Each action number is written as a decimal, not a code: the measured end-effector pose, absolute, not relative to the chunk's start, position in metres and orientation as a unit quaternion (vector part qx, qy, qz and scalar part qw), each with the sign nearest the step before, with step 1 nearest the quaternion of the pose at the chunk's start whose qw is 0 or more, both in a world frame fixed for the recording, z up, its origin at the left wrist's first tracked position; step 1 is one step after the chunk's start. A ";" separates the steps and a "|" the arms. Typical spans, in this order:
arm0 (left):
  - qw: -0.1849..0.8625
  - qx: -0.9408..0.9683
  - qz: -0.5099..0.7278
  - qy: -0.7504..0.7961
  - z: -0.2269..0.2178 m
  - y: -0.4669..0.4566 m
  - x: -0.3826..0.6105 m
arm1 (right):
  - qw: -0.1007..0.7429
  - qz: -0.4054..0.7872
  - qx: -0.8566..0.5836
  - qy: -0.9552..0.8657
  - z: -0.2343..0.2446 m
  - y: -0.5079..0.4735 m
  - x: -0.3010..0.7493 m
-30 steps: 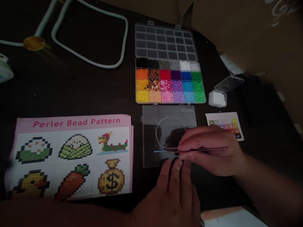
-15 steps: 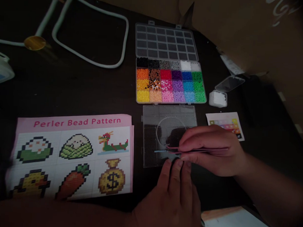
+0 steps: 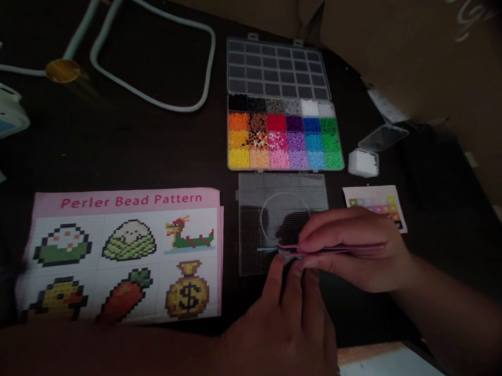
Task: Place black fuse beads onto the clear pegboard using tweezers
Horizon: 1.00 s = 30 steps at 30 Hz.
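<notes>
My right hand (image 3: 351,246) pinches pink tweezers (image 3: 315,248) whose tips point left at a short row of light blue beads (image 3: 267,249) on the clear square pegboard (image 3: 275,189). My left hand (image 3: 289,326) lies flat with its fingers stretched out, the fingertips resting on the pegboard's near edge just under the tweezers. Behind the pegboard stands the open bead box (image 3: 283,134) with compartments of many colours, its clear lid (image 3: 277,68) folded back.
A pink "Perler Bead Pattern" sheet (image 3: 125,249) lies at the left. A small tub of white beads (image 3: 362,162), its lid (image 3: 382,136) and a colour card (image 3: 376,203) sit at the right. A pale looped cable (image 3: 156,58) crosses the far left; cardboard (image 3: 424,51) stands behind.
The view has shifted slightly. My left fingertips have crept a little forward onto the pegboard's edge; the right hand and tweezers stay at the blue row.
</notes>
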<state>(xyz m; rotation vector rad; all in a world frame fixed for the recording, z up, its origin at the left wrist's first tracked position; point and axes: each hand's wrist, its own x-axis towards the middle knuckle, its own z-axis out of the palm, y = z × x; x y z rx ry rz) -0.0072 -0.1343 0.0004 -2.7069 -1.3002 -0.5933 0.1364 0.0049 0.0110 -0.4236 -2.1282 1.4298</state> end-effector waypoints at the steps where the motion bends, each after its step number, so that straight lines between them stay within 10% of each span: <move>1: 0.040 -0.885 -0.192 -0.422 0.000 -0.134 -0.007 | 0.268 0.528 -0.158 -0.790 0.011 0.005 0.136; 30: 0.041 -0.890 -0.188 -0.413 0.002 -0.135 -0.006 | 0.274 0.469 -0.177 -0.821 0.022 0.001 0.138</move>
